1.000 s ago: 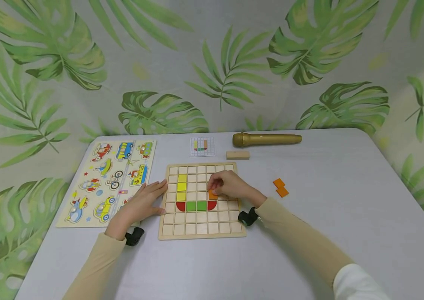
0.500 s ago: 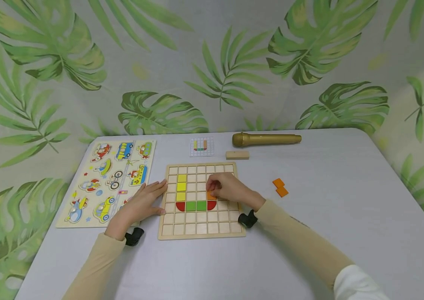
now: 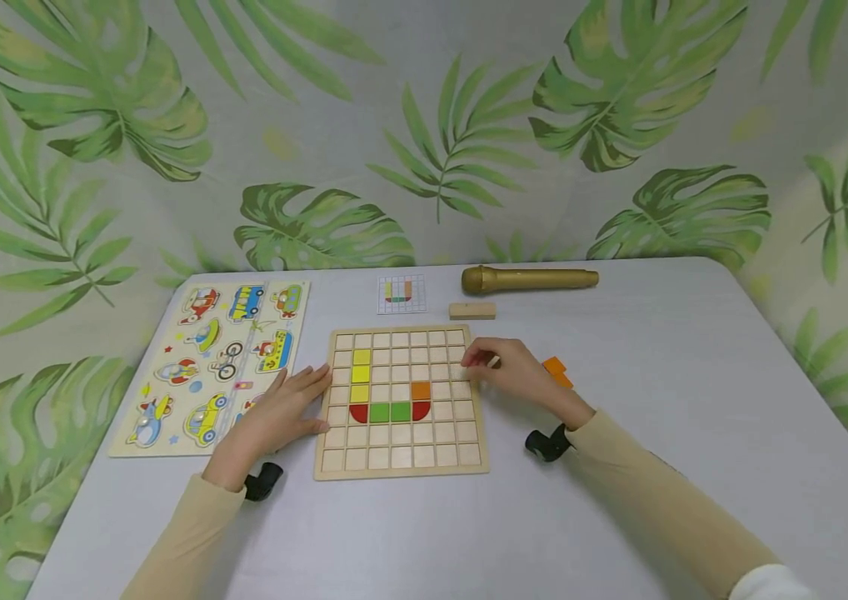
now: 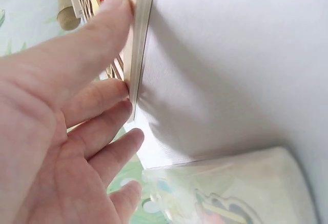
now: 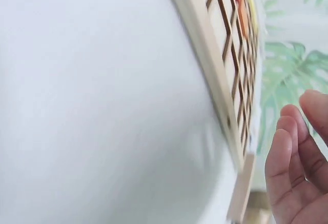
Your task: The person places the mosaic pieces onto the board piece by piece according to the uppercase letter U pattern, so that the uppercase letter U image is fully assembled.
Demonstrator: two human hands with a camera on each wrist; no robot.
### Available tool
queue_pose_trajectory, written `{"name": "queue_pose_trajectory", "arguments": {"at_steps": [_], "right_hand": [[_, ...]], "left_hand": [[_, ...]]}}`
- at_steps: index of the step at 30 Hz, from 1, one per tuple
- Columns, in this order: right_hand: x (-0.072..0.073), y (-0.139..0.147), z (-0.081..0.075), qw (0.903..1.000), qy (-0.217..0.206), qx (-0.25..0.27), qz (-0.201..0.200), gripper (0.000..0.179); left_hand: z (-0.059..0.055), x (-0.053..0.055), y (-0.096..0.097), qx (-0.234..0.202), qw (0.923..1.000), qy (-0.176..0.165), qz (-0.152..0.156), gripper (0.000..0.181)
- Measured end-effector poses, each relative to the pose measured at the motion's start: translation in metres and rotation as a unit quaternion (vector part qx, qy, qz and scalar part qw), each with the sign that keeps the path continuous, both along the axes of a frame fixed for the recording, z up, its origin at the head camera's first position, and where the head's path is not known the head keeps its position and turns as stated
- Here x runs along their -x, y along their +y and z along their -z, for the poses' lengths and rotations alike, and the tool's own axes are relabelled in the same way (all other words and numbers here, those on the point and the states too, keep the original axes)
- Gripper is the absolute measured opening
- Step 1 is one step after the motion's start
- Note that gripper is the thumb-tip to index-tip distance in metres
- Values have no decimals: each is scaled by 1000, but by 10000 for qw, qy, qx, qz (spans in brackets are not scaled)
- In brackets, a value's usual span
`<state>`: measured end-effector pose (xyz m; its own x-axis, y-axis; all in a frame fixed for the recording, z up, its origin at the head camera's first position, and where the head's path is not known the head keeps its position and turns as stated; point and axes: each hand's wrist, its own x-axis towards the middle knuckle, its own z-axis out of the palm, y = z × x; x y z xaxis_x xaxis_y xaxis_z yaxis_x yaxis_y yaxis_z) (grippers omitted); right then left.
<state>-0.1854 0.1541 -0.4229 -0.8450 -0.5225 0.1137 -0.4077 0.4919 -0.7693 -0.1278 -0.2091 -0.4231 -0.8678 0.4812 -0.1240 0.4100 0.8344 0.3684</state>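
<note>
A wooden grid board (image 3: 401,477) lies flat on the table. In its squares sit yellow tiles (image 3: 360,374) in a column, green tiles (image 3: 390,412) in a row, red rounded corner tiles (image 3: 420,411) and one orange tile (image 3: 420,390). My left hand (image 3: 281,412) rests with thumb and fingertips against the board's left edge, fingers extended. Over the board's right edge hovers my right hand (image 3: 510,371), its fingers loosely bent and nothing between them in the right wrist view. Just beyond it, two loose orange tiles (image 3: 556,371) overlap, partly covered by the hand.
Left of the board lies a vehicle puzzle board (image 3: 221,367), partly under my left hand. Behind the grid are a pattern card (image 3: 401,294), a small wooden block (image 3: 472,312) and a gold microphone (image 3: 531,280). A leaf-printed cloth (image 3: 319,125) hangs at the back.
My right hand has let go of the orange tile, which stays in its square above the right red corner, and has moved right toward the loose orange tiles. The left hand keeps its place.
</note>
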Motion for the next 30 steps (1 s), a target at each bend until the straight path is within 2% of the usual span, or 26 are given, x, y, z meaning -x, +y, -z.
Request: {"name": "queue_pose_trajectory", "arguments": {"at_steps": [8, 14, 21, 30], "right_hand": [[-7, 46, -1, 9980, -245, 132, 570, 9], [-15, 73, -3, 9957, -455, 193, 788, 14], [-23, 102, -3, 9943, -307, 114, 1016, 17], [-28, 135, -2, 9910, -388, 168, 1269, 20]], "left_hand": [[4, -5, -3, -160, 9997, -101, 160, 89], [5, -6, -2, -338, 9991, -175, 206, 89], [5, -5, -2, -442, 9985, -235, 207, 88], [5, -5, -1, -431, 9984, -324, 164, 88]]}}
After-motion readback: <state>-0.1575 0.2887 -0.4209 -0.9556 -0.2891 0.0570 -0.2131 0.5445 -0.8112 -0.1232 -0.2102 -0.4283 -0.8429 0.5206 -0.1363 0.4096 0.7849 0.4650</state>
